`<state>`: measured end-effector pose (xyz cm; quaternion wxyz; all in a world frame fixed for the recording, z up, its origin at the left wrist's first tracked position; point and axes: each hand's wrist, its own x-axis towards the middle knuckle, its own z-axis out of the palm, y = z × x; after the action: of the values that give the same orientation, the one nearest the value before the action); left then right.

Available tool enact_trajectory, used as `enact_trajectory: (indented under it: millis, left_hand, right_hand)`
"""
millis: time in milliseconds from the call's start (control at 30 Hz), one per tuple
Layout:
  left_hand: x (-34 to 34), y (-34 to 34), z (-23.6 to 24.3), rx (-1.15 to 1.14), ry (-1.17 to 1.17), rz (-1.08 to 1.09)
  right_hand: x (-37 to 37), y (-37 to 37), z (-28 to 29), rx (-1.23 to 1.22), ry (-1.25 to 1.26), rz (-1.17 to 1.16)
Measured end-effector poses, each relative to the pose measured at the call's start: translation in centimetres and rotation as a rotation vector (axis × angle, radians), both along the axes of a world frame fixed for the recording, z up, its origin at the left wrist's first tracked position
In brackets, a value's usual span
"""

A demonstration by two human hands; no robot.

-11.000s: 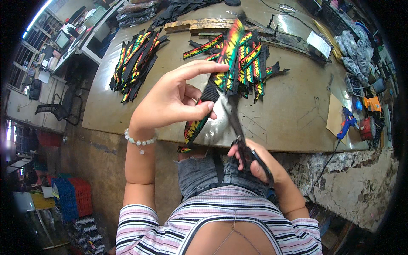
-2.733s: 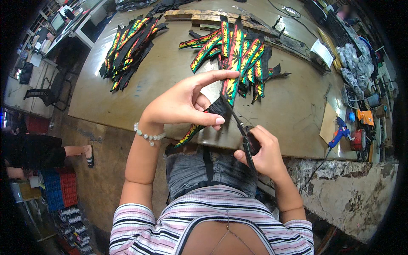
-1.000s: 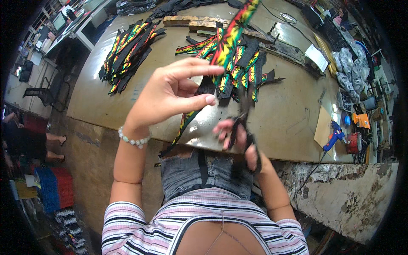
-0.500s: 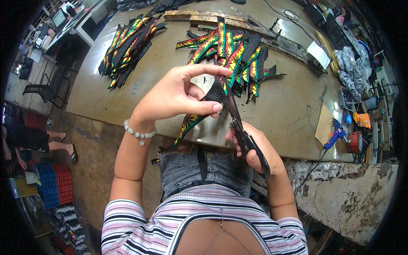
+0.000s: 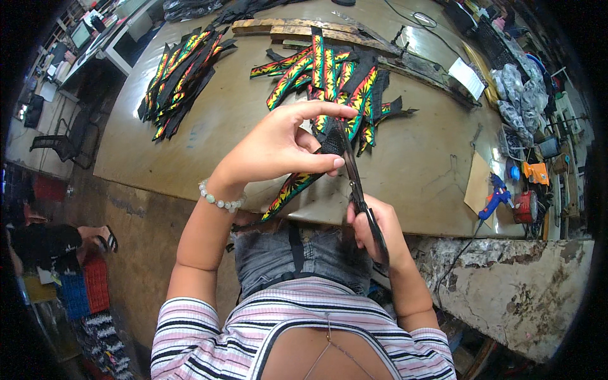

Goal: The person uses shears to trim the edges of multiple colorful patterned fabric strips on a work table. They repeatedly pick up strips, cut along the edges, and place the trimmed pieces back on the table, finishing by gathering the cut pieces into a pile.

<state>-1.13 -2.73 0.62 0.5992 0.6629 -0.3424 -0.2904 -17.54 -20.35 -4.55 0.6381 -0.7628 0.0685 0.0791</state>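
Strap (image 5: 292,190), black with a red, yellow and green leaf pattern, hangs off the near edge of the big worn workbench (image 5: 209,133), held up so the blades can reach its end. Two heaps of like straps lie farther back, one at the middle (image 5: 329,73), one to the left (image 5: 180,69), clear of the cutting. Left hand (image 5: 278,149) pinches the strap's black end between thumb and forefinger. Right hand (image 5: 373,225) is closed round the scissors (image 5: 358,187), whose blades meet that end.

The leaf-print strap (image 5: 292,189) is green, yellow, red on black; scissors (image 5: 361,190) black; glue gun (image 5: 494,201) blue; tabletop (image 5: 221,126) tan-brown.
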Motion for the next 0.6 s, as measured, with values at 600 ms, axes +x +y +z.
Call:
enact_trajectory:
  millis: [600]
  left_hand:
    - [1.1,-1.6,-1.9,0.053,-0.262,0.019]
  right_hand:
    - [0.7,-1.8,-1.2,-0.154,0.079,-0.114]
